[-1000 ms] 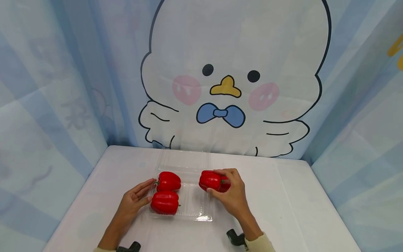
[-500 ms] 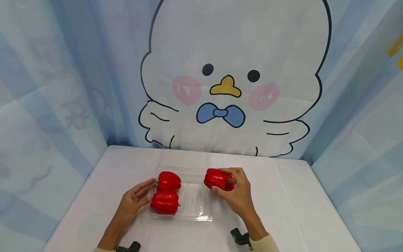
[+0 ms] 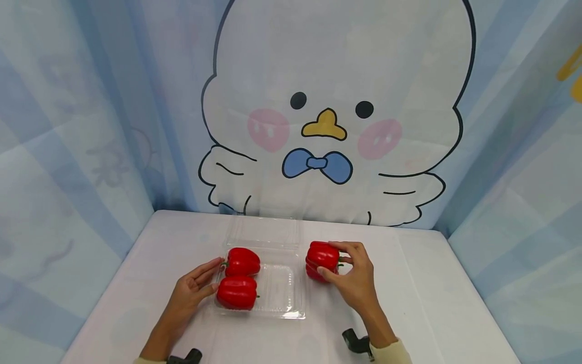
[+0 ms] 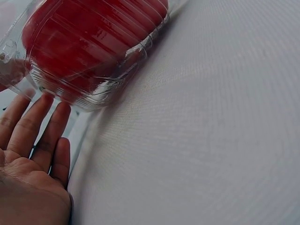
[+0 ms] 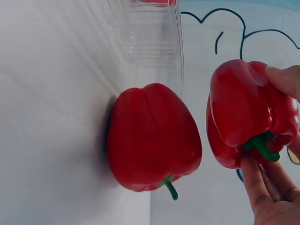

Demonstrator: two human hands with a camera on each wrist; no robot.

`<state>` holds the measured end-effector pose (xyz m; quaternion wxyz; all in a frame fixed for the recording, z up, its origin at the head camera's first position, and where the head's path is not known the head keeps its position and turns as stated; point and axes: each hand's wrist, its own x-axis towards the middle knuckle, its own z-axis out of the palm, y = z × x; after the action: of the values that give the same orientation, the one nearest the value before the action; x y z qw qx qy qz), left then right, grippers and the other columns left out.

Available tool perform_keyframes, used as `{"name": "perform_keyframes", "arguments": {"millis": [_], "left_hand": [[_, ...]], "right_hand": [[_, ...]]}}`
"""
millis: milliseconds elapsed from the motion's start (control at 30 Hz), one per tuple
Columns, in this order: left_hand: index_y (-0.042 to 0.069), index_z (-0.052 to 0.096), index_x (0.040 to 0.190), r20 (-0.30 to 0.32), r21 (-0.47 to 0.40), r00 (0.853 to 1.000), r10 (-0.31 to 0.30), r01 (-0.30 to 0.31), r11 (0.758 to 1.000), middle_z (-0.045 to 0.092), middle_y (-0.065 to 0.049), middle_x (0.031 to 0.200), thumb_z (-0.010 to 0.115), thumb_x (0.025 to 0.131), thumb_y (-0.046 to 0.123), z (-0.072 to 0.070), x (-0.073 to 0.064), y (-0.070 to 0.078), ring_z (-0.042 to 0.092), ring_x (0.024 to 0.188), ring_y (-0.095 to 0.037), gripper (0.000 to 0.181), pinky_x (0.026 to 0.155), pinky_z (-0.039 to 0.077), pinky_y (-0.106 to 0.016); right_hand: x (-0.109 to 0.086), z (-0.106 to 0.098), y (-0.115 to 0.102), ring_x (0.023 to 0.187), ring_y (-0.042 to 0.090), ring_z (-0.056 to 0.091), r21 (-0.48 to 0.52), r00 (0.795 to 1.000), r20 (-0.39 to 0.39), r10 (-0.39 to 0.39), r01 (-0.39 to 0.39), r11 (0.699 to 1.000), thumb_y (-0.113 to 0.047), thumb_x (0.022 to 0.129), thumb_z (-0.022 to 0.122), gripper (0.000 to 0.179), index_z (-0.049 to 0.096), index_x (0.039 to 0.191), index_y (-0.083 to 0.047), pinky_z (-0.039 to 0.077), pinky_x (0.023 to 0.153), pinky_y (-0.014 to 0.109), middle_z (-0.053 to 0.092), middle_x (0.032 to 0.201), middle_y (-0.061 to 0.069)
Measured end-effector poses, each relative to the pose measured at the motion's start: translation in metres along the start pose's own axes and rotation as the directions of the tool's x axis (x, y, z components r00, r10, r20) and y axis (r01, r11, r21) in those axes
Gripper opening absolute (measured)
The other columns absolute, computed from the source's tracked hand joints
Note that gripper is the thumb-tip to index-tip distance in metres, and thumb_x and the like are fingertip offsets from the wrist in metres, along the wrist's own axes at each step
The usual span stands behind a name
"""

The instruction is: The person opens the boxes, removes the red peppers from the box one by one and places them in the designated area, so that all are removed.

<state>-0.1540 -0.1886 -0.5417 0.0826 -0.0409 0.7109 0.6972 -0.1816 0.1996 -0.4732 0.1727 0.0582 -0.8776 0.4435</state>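
Observation:
A clear plastic clamshell box [image 3: 278,285] lies on the table with two red bell peppers in its left half, the rear one [image 3: 243,261] and the front one [image 3: 237,292]. At the box's left edge my left hand [image 3: 190,294] touches the wall with straight, slightly spread fingers. Right of the box, my right hand [image 3: 356,275] grips another red bell pepper [image 5: 243,105] with a green stem, thumb on one side and fingers on the other. In the right wrist view a further bell pepper [image 5: 152,138] rests on the table below it; the head view mostly hides that one.
The box's lid [image 3: 263,232] is folded back toward the rear of the white table [image 3: 423,303]. A blue curtain with a cartoon bird [image 3: 318,162] rises along the table's back edge. Black cameras are strapped at both wrists.
My right hand has moved right with its bell pepper, from the box's right edge to beside the box. The left hand stays at the box's left edge.

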Motion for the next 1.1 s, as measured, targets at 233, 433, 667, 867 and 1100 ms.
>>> {"name": "perform_keyframes", "arguments": {"millis": [233,433,667,867,1100], "left_hand": [[0.016,0.047,0.161,0.005,-0.016,1.0,0.002,-0.001,1.0,0.049,-0.001,0.166,0.081,0.095,0.027,0.0,0.0,-0.003,0.051,0.132,0.018,0.075,0.108,0.05,-0.015],[0.016,0.046,0.161,0.013,-0.014,1.0,0.006,-0.006,1.0,0.049,-0.002,0.166,0.081,0.096,0.027,-0.001,0.001,-0.004,0.051,0.129,0.02,0.075,0.107,0.051,-0.016],[0.015,0.046,0.161,0.019,-0.015,0.999,0.035,-0.035,0.999,0.048,-0.003,0.167,0.081,0.095,0.026,-0.001,0.001,-0.004,0.052,0.13,0.02,0.075,0.106,0.051,-0.015],[0.014,0.046,0.161,0.019,-0.015,0.999,0.037,-0.037,0.999,0.048,-0.003,0.167,0.081,0.095,0.025,-0.002,0.001,-0.003,0.052,0.13,0.02,0.075,0.106,0.051,-0.015],[0.015,0.046,0.161,0.022,-0.027,1.0,0.02,-0.019,0.999,0.048,-0.003,0.167,0.081,0.095,0.026,-0.003,0.002,-0.005,0.052,0.129,0.02,0.076,0.107,0.051,-0.015]], "right_hand": [[0.001,-0.011,0.006,0.125,0.019,0.058,-0.043,1.0,-0.017,0.025,-0.026,0.999,-0.017,0.077,0.097,0.064,0.069,0.135,-0.021,0.06,0.096,0.028,0.062,0.133,0.002],[0.0,-0.022,0.013,0.126,0.019,0.057,-0.054,0.999,-0.031,0.038,-0.039,0.998,-0.017,0.078,0.096,0.065,0.068,0.137,-0.019,0.055,0.095,0.019,0.062,0.134,0.003],[0.001,-0.035,0.023,0.127,0.019,0.056,-0.053,0.996,-0.061,0.06,-0.064,0.997,-0.014,0.078,0.096,0.067,0.067,0.138,-0.017,0.048,0.092,0.008,0.061,0.136,0.005],[0.001,-0.044,0.034,0.127,0.022,0.057,-0.065,0.993,-0.077,0.094,-0.099,0.993,-0.013,0.08,0.094,0.067,0.065,0.141,-0.014,0.05,0.092,0.009,0.06,0.138,0.008],[0.0,-0.055,0.047,0.13,0.027,0.057,-0.078,0.982,-0.094,0.167,-0.174,0.982,-0.013,0.081,0.093,0.069,0.063,0.143,-0.013,0.049,0.089,0.007,0.058,0.14,0.011]]}}
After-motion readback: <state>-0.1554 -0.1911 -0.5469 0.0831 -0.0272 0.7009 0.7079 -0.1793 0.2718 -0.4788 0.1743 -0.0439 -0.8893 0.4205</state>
